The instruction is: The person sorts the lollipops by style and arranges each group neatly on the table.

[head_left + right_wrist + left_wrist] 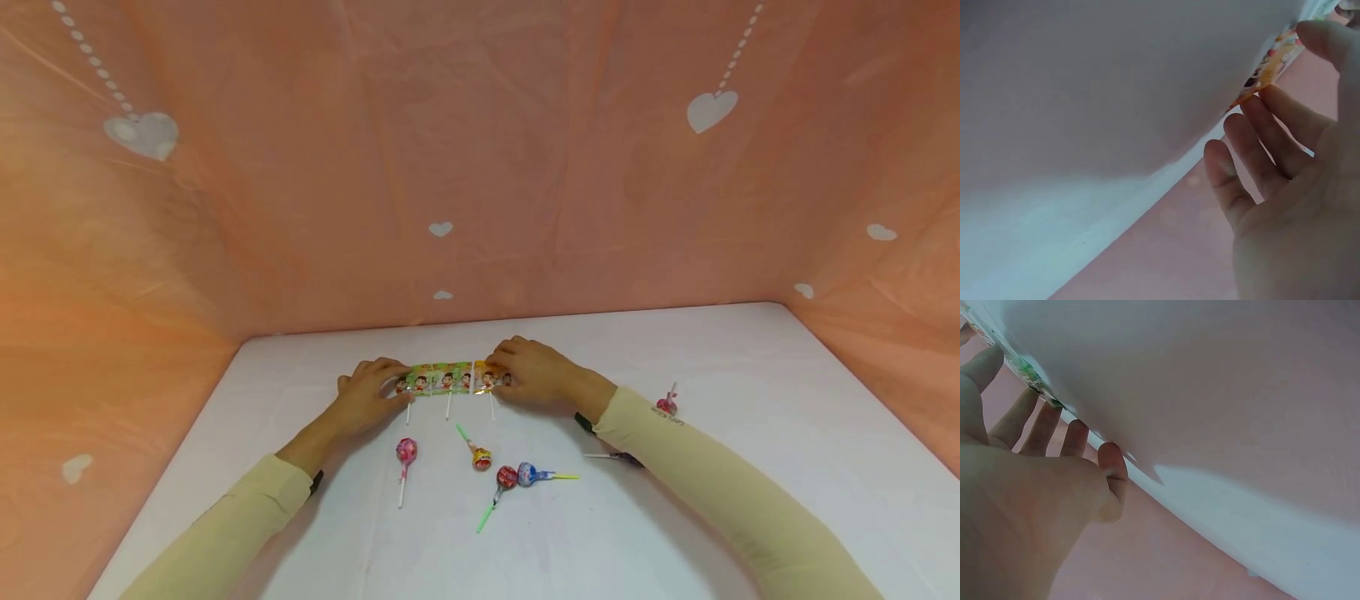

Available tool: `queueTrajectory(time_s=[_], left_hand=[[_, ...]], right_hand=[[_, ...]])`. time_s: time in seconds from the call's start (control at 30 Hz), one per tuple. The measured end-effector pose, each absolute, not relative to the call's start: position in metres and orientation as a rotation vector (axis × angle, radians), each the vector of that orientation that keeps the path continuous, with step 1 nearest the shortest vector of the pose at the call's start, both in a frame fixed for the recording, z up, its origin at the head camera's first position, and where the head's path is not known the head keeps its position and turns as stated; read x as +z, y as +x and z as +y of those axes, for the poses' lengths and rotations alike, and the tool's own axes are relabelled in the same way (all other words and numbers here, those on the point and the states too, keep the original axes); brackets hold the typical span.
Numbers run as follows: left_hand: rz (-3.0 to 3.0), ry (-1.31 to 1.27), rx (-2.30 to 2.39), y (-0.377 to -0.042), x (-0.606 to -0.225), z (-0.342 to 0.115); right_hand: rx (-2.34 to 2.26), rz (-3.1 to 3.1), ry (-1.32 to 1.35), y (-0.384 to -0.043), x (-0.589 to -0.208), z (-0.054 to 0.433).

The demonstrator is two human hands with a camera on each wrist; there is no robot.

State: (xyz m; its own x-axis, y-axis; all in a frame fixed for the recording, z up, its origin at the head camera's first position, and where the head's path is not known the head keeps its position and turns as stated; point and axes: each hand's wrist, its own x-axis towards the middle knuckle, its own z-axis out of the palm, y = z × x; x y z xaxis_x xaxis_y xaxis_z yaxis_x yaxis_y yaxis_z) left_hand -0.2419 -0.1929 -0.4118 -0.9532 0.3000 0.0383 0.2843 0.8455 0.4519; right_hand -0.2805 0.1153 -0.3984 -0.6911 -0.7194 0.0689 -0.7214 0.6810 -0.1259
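Three flat-wrapped lollipops lie in a row near the table's back edge, white sticks toward me. The left one (422,382) and the middle one (454,377) have green wrappers with cartoon figures; the right one (483,377) is orange. My left hand (367,397) holds the left green lollipop by its outer end, thumb at the near edge and fingers at the far edge. At the other end, my right hand (538,372) holds the orange lollipop between thumb and fingers. Both wrist views show the remaining fingers (1075,439) spread along the table.
Nearer me lie several round lollipops: pink (407,451), yellow (482,458), red (507,477) and blue (528,474). Another red one (667,405) and a dark one (627,457), partly hidden by the sleeve, lie right. A pink heart-printed curtain (480,167) encloses the white table (337,533).
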Motion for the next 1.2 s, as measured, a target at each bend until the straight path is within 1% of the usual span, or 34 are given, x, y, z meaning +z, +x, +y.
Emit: queueTrajectory(time_s=[1.2], left_hand=[[2.992,0.485,0.735,-0.239,-0.4102,-0.191]], right_hand=[[0.174,-2.942,1.201,-0.2803,-0.3992,0.1098]])
